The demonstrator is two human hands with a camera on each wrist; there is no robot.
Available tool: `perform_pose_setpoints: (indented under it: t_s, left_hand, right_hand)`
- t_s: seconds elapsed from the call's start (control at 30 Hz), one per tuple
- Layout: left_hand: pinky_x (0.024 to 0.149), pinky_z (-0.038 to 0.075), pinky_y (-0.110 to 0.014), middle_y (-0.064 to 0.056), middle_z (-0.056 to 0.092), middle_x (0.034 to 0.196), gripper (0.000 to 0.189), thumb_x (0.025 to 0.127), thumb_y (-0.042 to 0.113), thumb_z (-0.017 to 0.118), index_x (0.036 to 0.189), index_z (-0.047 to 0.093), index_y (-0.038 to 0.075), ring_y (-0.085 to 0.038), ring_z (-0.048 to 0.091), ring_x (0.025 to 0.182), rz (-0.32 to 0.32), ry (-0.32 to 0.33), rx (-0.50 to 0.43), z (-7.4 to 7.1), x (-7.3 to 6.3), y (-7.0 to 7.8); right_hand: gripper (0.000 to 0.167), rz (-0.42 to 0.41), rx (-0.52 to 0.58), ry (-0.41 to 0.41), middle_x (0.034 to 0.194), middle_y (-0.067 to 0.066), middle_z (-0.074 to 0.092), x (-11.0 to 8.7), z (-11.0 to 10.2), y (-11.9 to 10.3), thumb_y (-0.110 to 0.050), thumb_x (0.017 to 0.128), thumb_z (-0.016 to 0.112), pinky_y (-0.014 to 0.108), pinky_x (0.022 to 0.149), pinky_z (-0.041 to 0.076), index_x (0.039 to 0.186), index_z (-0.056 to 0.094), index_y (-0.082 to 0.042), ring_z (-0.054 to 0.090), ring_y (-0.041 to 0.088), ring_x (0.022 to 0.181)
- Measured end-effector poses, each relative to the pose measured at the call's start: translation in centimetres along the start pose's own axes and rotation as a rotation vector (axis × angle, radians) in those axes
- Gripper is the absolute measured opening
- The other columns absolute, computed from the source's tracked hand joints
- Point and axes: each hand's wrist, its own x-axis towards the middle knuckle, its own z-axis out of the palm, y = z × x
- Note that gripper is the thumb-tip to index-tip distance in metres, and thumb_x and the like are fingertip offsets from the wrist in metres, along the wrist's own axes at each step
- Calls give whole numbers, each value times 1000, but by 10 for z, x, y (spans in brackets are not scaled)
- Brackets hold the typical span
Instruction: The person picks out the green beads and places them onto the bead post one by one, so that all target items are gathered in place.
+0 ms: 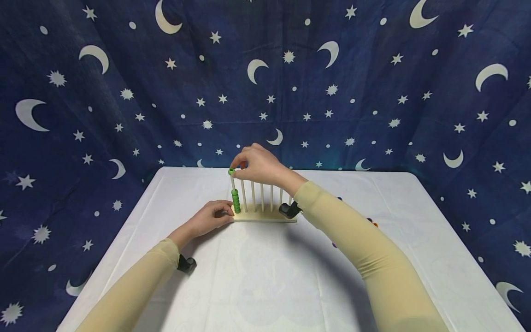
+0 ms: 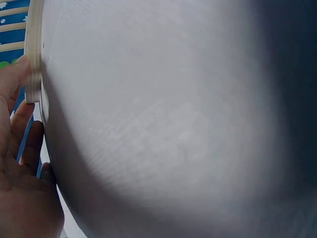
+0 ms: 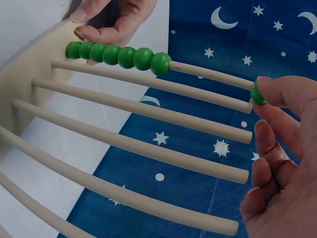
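A wooden peg stand [image 1: 265, 217], a pale base with a row of upright rods, stands on the white table. On its leftmost rod sits a stack of several green beads [image 3: 126, 57]. My right hand [image 1: 261, 165] pinches another green bead [image 3: 258, 92] between thumb and fingertip at the top of that same rod. The other fingers of this hand curl loosely below the bead in the right wrist view. At the base's left end, my left hand [image 1: 210, 216] grips the wood, thumb on one face and a finger at the end edge [image 2: 32, 94]. The other rods carry no beads.
Loose beads lie on the table to the right, partly behind the right sleeve, among them an orange bead [image 1: 375, 225] and a purple bead [image 1: 334, 245]. Behind the white table [image 1: 257, 286] hangs a dark blue cloth [image 1: 232, 83] with moons and stars.
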Motion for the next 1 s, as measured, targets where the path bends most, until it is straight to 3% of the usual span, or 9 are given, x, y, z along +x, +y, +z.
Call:
perform_pose_setpoints:
  t_s: [0.5, 0.73, 1.0]
  left_hand:
    - [119, 29, -54, -9, 60, 141, 10, 94, 21, 77, 99, 72, 15, -30, 48, 138, 30, -5, -17, 0, 2, -6]
    - [117, 32, -56, -13, 61, 139, 5, 94, 14, 76, 98, 73, 14, -34, 50, 136, 89, 5, -43, 1, 2, -7]
    - [118, 32, -54, -10, 60, 140, 8, 94, 18, 76, 99, 72, 13, -31, 50, 137, 57, 1, -29, 1, 2, -5]
  right_hand:
    - [22, 7, -59, -29, 97, -11, 60, 5, 4, -1, -40, 91, 76, 30, 78, 44, 109, 79, -28, 46, 13, 94]
    - [21, 11, -80, -32, 98, -11, 60, 6, 7, 0, -41, 90, 77, 29, 78, 44, 108, 79, -29, 47, 11, 96]
    - [21, 7, -72, -14, 95, -11, 60, 5, 9, 2, -44, 88, 78, 30, 76, 44, 103, 79, -29, 47, 13, 94]
